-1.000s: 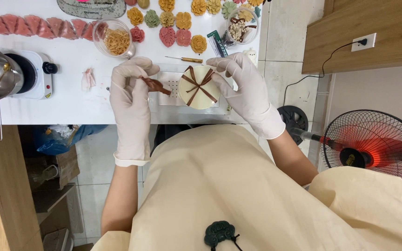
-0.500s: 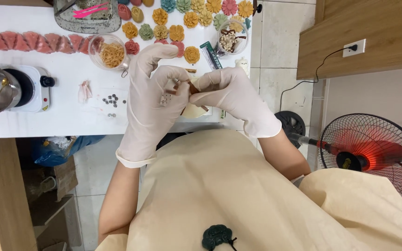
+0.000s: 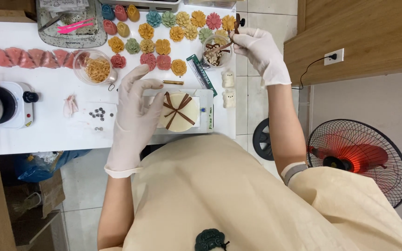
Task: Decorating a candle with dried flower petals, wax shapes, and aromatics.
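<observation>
Left hand (image 3: 138,109), gloved and loosely open, rests against the round cream cake (image 3: 178,111) with brown ribbon near the table's (image 3: 47,132) front edge. Right hand (image 3: 259,49) pinches what looks like a small brown tool (image 3: 237,21) over the glass bowl (image 3: 217,51) by the right edge.

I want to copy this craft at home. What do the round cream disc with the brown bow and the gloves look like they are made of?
The disc looks like matte wax or soap: smooth, opaque cream, no shine; which one is unclear. Its bow seems moulded of a similar brown material, not fabric. The gloves on the left hand and right hand look like thin whitish latex or vinyl, wrinkling at the wrists.
</observation>
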